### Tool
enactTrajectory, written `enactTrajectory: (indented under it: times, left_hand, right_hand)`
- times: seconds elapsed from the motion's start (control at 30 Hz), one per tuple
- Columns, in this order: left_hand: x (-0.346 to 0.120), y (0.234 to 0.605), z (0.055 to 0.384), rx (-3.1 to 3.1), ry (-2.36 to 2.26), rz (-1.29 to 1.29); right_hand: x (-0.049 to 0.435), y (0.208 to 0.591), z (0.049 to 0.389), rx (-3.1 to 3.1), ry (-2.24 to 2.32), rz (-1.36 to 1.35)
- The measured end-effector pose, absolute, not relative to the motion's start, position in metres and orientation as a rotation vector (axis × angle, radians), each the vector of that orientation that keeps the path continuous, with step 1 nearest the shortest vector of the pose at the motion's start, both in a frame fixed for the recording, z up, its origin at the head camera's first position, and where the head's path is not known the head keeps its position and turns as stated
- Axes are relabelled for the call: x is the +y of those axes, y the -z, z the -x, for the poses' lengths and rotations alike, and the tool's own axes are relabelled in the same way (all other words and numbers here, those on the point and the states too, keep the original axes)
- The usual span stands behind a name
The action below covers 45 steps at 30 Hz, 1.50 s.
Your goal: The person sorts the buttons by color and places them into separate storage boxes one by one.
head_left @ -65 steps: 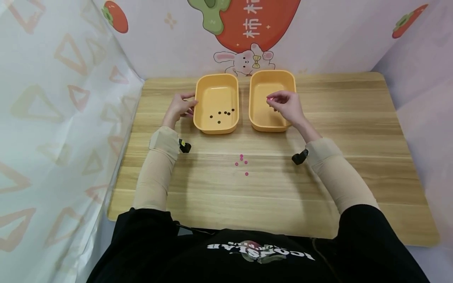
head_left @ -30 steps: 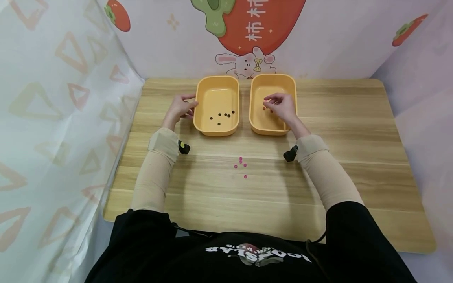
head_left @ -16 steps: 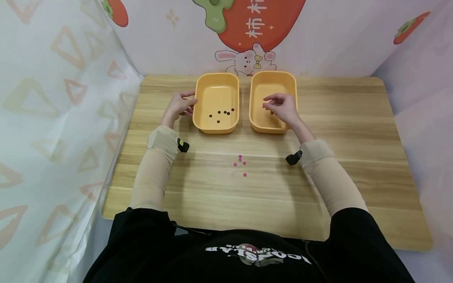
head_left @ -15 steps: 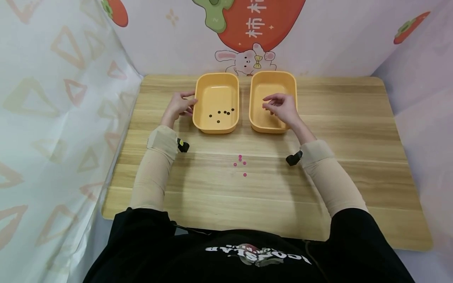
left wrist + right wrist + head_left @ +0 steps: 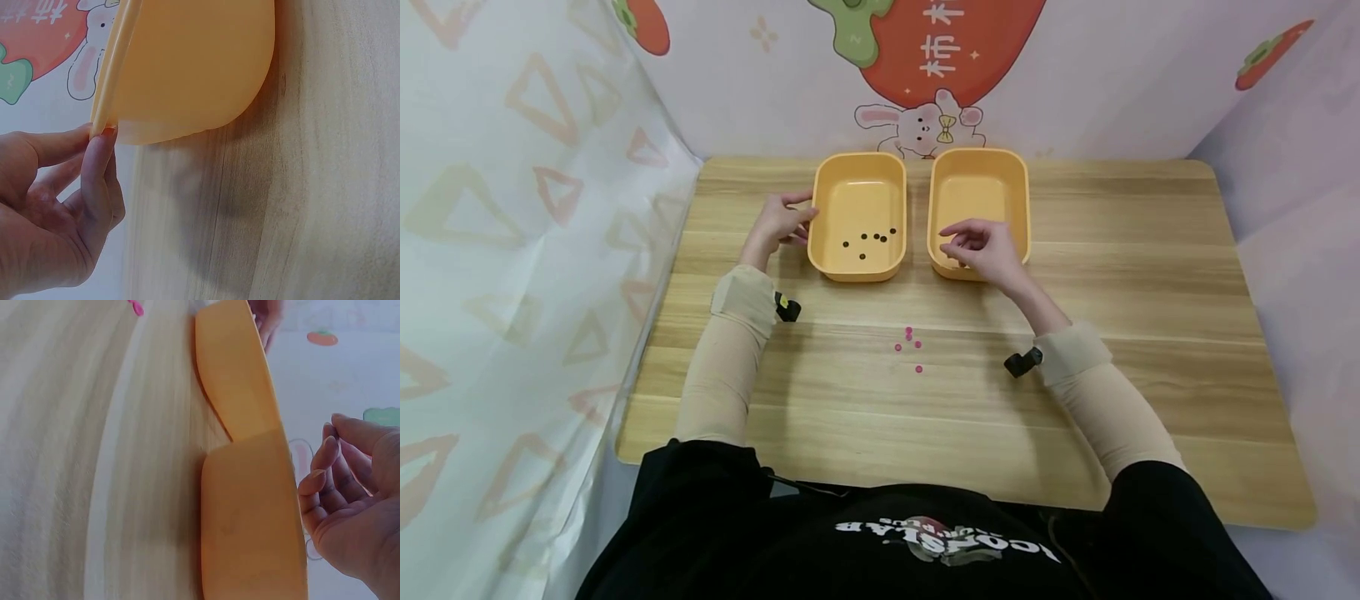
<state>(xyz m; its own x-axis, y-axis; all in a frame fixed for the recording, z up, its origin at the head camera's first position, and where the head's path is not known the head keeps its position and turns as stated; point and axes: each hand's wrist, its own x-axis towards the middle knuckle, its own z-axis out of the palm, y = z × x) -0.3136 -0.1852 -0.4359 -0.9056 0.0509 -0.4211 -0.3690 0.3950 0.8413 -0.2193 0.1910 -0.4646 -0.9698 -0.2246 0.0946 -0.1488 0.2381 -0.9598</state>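
Observation:
My left hand (image 5: 777, 223) pinches the outer rim of the left yellow plastic bin (image 5: 824, 187); in the left wrist view the fingers (image 5: 94, 165) lie against the rim. Several small round dark pieces (image 5: 863, 237) lie in this bin. My right hand (image 5: 988, 252) is over the near part of the right yellow bin (image 5: 1022, 187), its thumb and forefinger apart in the head view, with no held piece plainly visible. The hand hides much of that bin's floor. Several small round pink button-like pieces (image 5: 908, 337) lie on the table in front of the bins.
Both bins stand side by side on a wooden table (image 5: 1112, 250), close to a patterned back wall (image 5: 1075, 83). A patterned sheet (image 5: 512, 292) hangs along the left edge. Wrist cameras (image 5: 1024, 362) stick out inward from both forearms.
My right hand, with a pink piece seen at its fingertips earlier, has come nearer and leftward over the right bin. My left hand has kept its grip on the left bin.

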Motion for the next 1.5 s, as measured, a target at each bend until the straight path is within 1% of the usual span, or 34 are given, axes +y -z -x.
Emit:
enactTrajectory:
  times: [0.6, 0.97, 1.23, 1.5]
  left_hand:
    - [-0.185, 0.436, 0.316, 2.269, -1.503, 0.292]
    - [-0.183, 0.437, 0.316, 2.274, -1.496, 0.291]
    - [-0.184, 0.436, 0.316, 2.271, -1.502, 0.294]
    - [-0.183, 0.436, 0.314, 2.265, -1.519, 0.293]
  right_hand:
    - [0.172, 0.466, 0.177, 2.285, 1.817, 0.466]
    - [0.163, 0.488, 0.158, 2.245, 1.725, 0.513]
    - [0.156, 0.506, 0.152, 2.291, 1.615, 0.544]
    - [0.154, 0.519, 0.154, 2.321, 1.559, 0.574]
